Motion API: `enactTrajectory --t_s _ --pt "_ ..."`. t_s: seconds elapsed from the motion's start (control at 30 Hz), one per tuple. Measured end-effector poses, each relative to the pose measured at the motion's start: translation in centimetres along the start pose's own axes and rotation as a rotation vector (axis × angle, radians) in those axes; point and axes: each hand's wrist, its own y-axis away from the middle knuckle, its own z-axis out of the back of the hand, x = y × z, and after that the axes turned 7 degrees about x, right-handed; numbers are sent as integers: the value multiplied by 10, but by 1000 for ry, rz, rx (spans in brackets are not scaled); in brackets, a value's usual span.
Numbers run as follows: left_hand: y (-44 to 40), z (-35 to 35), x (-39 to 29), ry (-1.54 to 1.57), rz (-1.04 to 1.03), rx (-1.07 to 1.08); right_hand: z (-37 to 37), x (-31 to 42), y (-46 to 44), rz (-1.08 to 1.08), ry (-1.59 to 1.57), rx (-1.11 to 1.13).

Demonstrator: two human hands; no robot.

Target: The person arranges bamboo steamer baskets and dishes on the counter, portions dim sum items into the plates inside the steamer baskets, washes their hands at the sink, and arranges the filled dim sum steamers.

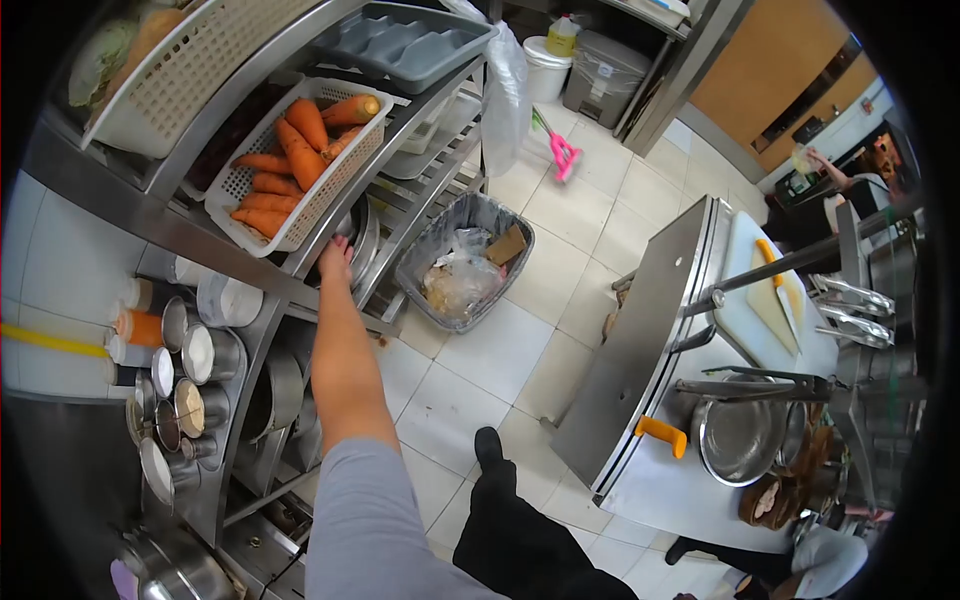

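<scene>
Stainless steel made up the largest thing, the rack along the left, and the work surface on the right. High on the near left of the rack, a perforated cream basket held pale-green and orange produce. On the floor just right of the rack stood a grey bin, lined with plastic and containing clear wrapping and a piece of brown cardboard. A white basket on the rack was heaped with carrots lying in several directions. Farther along sat a grey tray with moulded compartments. On the right surface rested a shiny metal bowl.

Below and just right of the carrot basket were round metal vessels, partly hidden; their visible curved rims ran lengthwise from near to far. The left hand reached in at their near left edge; whether its fingers pinched a rim or merely touched it, I could not tell. Smallest were the near-left tins, one holding white powder, another tan powder.
</scene>
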Motion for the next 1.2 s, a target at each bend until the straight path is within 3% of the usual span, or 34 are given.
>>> enactTrajectory --t_s 0.07,0.13,0.17,0.23,0.27,0.3,0.33,0.37,0.4,0.43,0.47,0.5,0.57,0.6,0.67,0.7,0.73,0.8,0.87,0.97,1.03,1.07,1.13,1.2 --pt "51 0 14 -68 -102 26 -1 -24 -11 35 -38 15" --pt "121 26 52 -222 -268 243 -4 -46 -29 203 -24 0" --pt "163 35 75 -228 -259 349 -8 -20 -9 455 280 -97" --pt "271 78 126 -348 -134 497 -21 -14 -14 513 403 -263" --pt "335 93 147 -511 -123 524 -24 11 1 464 337 -303" --pt "367 146 189 -663 23 594 -25 16 -7 573 372 -378" --pt "379 217 240 -1111 207 685 -21 41 3 551 257 -433" --pt "429 272 275 -1546 -93 849 -14 63 11 661 150 -516" --pt "474 302 277 -1558 65 978 -4 73 8 781 107 -572" --pt "511 313 276 -1385 369 1023 10 92 14 764 43 -625" --pt "529 319 270 -1109 782 932 17 104 16 790 25 -712" --pt "545 313 260 -994 1058 873 30 107 15 798 -43 -750" --pt "562 291 236 -1173 1422 884 45 101 -1 831 -112 -785" --pt "582 257 219 -1457 1447 921 48 96 -12 852 -120 -793" --pt "602 229 218 -1675 1388 1186 53 93 -23 888 -113 -917" --pt "607 223 224 -1627 1428 1273 55 90 -27 894 -125 -919" --pt "655 185 216 -1701 1361 1297 58 87 -36 899 -135 -920" --pt "654 215 281 -1499 854 1930 58 78 -69 907 -85 -937" --pt "673 213 367 -1220 293 2295 45 75 -117 924 11 -994" --pt "662 200 440 -1438 278 2227 30 76 -154 1016 -123 -1169" --pt "682 178 473 -1691 -51 2174 24 83 -176 1083 -199 -1338" --pt "681 175 492 -1729 -49 2154 23 86 -188 1105 -234 -1443" --pt "675 172 532 -1648 -296 2219 20 93 -202 1117 -243 -1581" --pt "686 163 547 -1590 -289 2205 28 100 -218 1237 -322 -1770"
